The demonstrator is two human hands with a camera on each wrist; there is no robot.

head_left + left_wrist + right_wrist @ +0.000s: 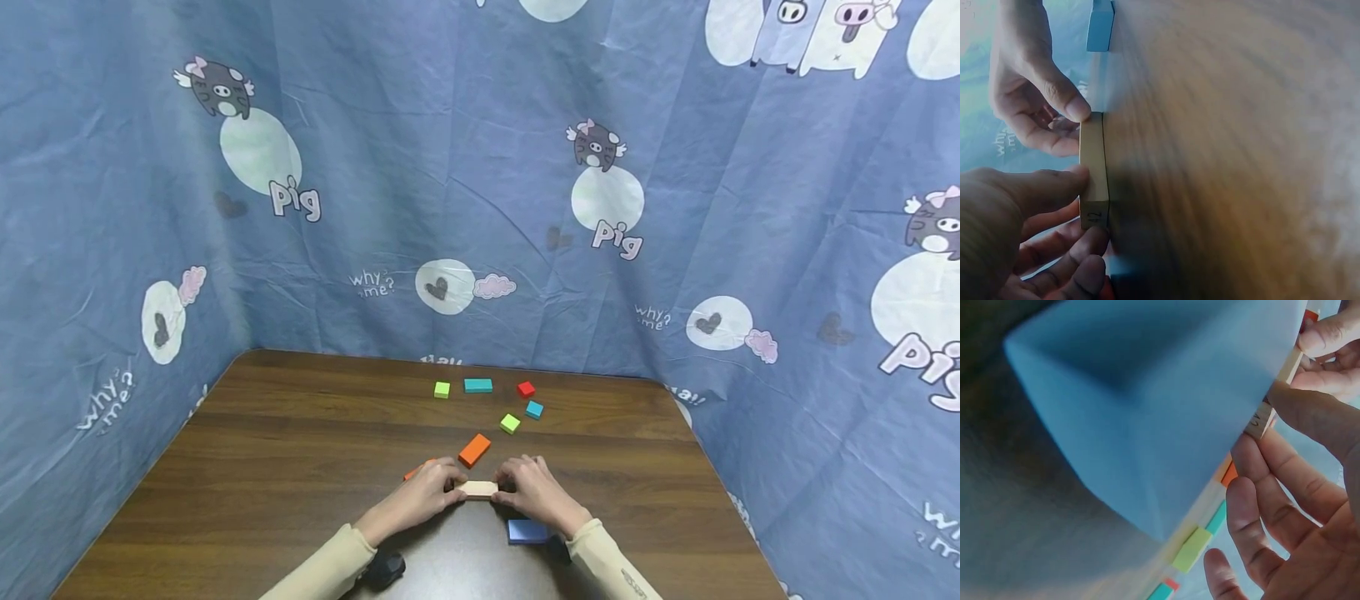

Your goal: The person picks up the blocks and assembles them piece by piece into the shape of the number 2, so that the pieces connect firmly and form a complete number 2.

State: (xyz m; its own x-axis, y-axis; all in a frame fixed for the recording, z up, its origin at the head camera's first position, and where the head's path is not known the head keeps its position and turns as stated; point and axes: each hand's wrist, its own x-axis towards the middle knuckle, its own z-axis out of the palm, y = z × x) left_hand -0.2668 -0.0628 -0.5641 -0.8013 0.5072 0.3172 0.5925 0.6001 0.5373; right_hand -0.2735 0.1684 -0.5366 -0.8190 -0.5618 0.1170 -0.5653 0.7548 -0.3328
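- The pale block (478,490) is held lengthwise between both grips, low over the near middle of the counter (300,433); whether its underside touches the wood cannot be told
- One end is pinched by the left grip (431,492), the other by the right grip (531,490)
- Pressure should be kept even at both ends — if one side is squeezed harder, the pale block may be twisted out of line
- Any turn or shift is best made by both grips together, slowly, with the long faces left uncovered
- Just beyond, the orange block (474,451) is set at a slant, so little room is left for a forward push
- The second orange block (417,470) is partly hidden behind the left grip and could be knocked
- The blue block (527,532) is placed just beside the right forearm — it could be brushed by the sleeve (607,558)
- Farther off, the near lime cube (510,423), small blue cube (534,409), red cube (526,389), teal block (477,386) and far lime cube (442,390) are scattered
- The back edge is bordered by a printed cloth (450,208)
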